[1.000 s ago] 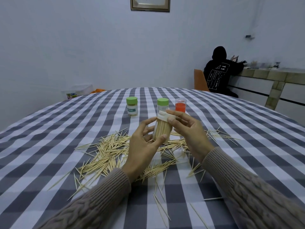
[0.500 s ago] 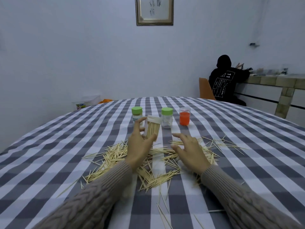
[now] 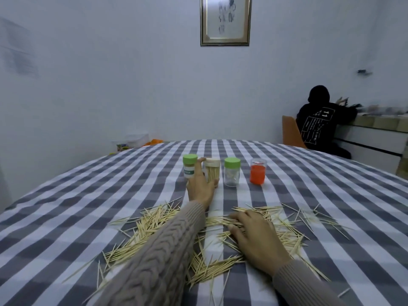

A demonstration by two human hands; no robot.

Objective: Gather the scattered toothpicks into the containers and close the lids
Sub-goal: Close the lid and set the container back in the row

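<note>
Setting the full jar [image 3: 212,172] down between green-lidded jars [image 3: 189,166] — left hand [image 3: 200,187] grip wrapped round it — risks toppling neighbours; right hand [image 3: 256,234] rests flat on scattered toothpicks [image 3: 154,221] across the desk [image 3: 88,195].

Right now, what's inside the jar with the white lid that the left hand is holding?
The white-lidded jar is packed with upright toothpicks, seen through its clear wall. The left hand grips it, and its fingers cover the jar's left side and lower part, so the bottom is hidden.
</note>
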